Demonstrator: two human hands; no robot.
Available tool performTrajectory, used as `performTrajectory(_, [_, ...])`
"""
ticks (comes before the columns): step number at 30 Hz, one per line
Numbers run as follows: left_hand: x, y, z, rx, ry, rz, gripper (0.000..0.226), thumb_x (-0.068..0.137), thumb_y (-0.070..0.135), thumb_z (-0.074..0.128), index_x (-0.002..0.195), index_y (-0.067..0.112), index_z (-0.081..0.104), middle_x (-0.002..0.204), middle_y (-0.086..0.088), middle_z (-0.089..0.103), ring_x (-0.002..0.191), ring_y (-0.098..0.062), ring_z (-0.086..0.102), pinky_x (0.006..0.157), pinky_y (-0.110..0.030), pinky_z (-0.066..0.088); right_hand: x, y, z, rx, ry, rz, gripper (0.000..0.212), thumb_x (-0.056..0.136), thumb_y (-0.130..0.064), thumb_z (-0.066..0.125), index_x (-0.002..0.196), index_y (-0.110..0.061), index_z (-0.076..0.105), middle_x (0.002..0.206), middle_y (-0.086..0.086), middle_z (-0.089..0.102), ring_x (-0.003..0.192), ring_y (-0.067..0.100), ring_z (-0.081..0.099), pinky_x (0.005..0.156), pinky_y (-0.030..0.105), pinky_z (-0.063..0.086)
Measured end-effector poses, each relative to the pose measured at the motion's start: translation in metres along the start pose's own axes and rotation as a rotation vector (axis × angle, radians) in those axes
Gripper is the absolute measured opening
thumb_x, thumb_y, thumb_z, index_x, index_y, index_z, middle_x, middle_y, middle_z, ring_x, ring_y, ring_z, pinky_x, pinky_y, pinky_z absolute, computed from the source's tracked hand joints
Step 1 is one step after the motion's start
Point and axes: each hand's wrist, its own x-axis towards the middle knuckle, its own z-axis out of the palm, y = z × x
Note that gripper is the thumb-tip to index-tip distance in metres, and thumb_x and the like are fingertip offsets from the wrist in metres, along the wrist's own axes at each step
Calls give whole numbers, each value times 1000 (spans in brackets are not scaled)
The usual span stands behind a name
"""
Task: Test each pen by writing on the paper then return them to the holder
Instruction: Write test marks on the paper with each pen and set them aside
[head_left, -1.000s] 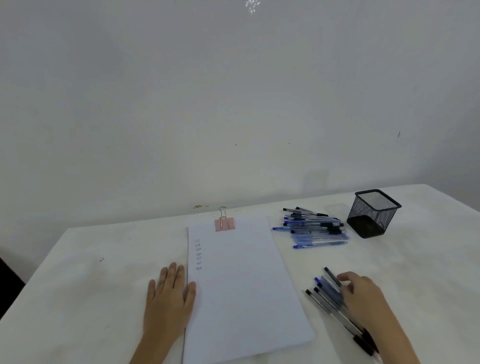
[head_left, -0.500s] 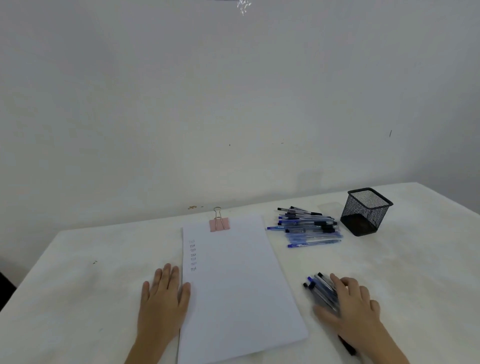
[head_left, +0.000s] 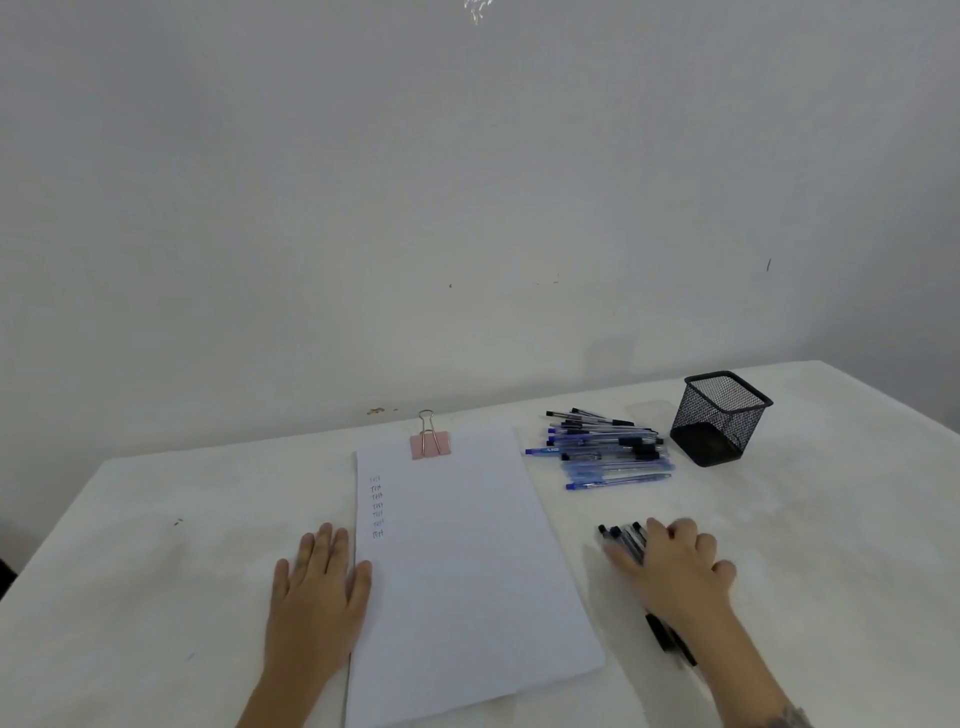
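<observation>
- My right hand (head_left: 675, 566) lies flat with its fingers spread over a small bunch of pens (head_left: 623, 538). It presses on them and I don't think it has closed around any.
- My left hand (head_left: 317, 592) is flat and open, holding nothing. Its thumb rests on the near edge of the paper (head_left: 467, 545).
- I think I am gathering the small bunch, maybe to put it away.
- Next I need to curl my fingers around the bunch and lift it.
- The holder (head_left: 719, 418) stands far ahead of my right hand, a bit to its right. It looks empty.
- A bigger pile of pens (head_left: 605, 449) lies ahead of my right hand, just left of the holder.
- My hand hides most of the bunch, so I cannot count it. Only the tips and two dark ends stick out.
- The small words on the paper are too tiny to read.
</observation>
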Motion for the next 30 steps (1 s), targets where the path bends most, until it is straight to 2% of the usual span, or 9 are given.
performTrajectory(2, [-1,1,-1,-15,12,-4,97,66,60,-10,145,15,24,154,-2,17,144,-20,12,115,-40,8,17,-7,-13,56,54,-48,42,95,-47,34,127,-23,48,132,4,39,121,26,35,100,39,29])
performTrajectory(6, [-3,4,-6,-20,-12,-19,69,87,51,10,147,18,20,156,1,12,144,-17,7,116,-37,5,58,-21,-20,111,149,-242,30,98,-22,40,121,-27,59,133,-3,48,123,24,39,100,40,32])
performTrajectory(12, [-2,4,-7,31,-43,-17,57,97,45,15,148,19,11,156,3,5,144,-15,1,116,-35,2,89,-20,-15,-64,83,-376,20,90,-27,53,110,-28,59,122,-5,55,116,20,45,99,36,30])
performTrajectory(16, [-4,4,-6,7,-21,-18,89,73,59,-10,147,18,16,156,2,10,144,-16,5,116,-36,4,97,-16,-15,-129,84,-489,19,91,-26,52,109,-24,59,117,-4,57,116,17,44,96,33,29])
performTrajectory(20, [-2,4,-6,31,-55,-27,59,96,47,12,148,19,8,157,2,2,144,-14,-1,116,-35,1,95,-18,-17,-109,218,-567,20,98,-23,40,111,-20,56,115,-3,59,108,19,51,86,31,30])
performTrajectory(23, [-2,3,-5,21,-43,-28,76,82,55,-3,148,19,11,156,2,5,144,-15,2,116,-35,1,78,-39,-23,436,199,-686,18,95,-17,41,102,-12,57,95,-3,55,91,20,54,77,28,35])
performTrajectory(25, [-2,3,-5,22,-49,-24,81,79,58,-6,148,19,10,157,2,4,144,-15,1,116,-36,0,54,-63,-29,921,72,-716,16,90,-29,40,91,-20,54,77,-9,45,69,9,44,66,22,34])
performTrajectory(28, [-2,4,-8,13,-53,-23,102,59,58,-20,148,18,9,157,2,3,144,-15,-1,116,-35,-1,18,-101,-36,1700,-294,-524,41,84,-58,49,68,-20,50,55,-7,39,44,8,28,45,19,25])
performTrajectory(30, [-2,4,-8,20,-51,-22,104,56,56,-22,148,18,9,157,1,3,144,-16,-1,116,-36,-1,8,-121,-31,2026,-402,-315,55,83,-61,38,50,-18,45,42,-5,29,38,9,22,42,20,19])
